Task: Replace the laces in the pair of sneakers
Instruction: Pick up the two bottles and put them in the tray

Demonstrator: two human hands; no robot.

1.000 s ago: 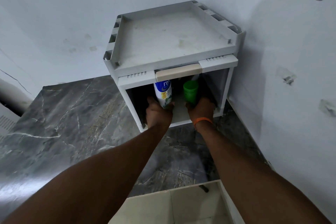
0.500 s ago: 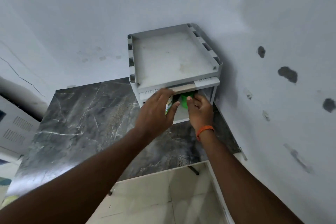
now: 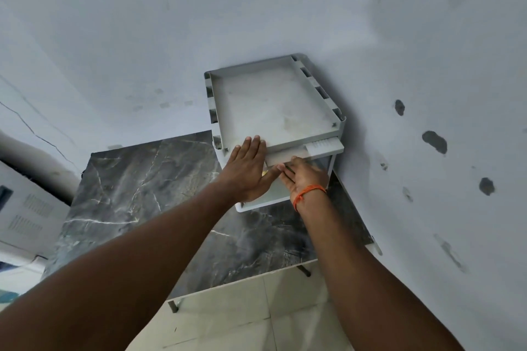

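Observation:
No sneakers are in view. A white storage box (image 3: 313, 148) with a tray top stands on a dark marble table (image 3: 148, 196) in the corner of the room. My left hand (image 3: 246, 171) lies flat with straight fingers against the box's front left edge, covering part of the opening. At the opening, just under the beige handle strip (image 3: 281, 157), my right hand (image 3: 306, 177), with an orange band at the wrist, has its fingers curled. A thin dark strand (image 3: 289, 168) shows between its fingers; I cannot tell whether it is a lace. The box's contents are hidden.
Pale walls with dark marks close in behind and to the right of the box. A white appliance (image 3: 25, 208) stands at the left edge. Pale floor tiles (image 3: 251, 319) show below the table's front edge, beside a table leg (image 3: 172, 306).
The camera has pulled up and back. Both hands came out of the box's opening; the bottle and green cup are now hidden. The left hand went flat against the front.

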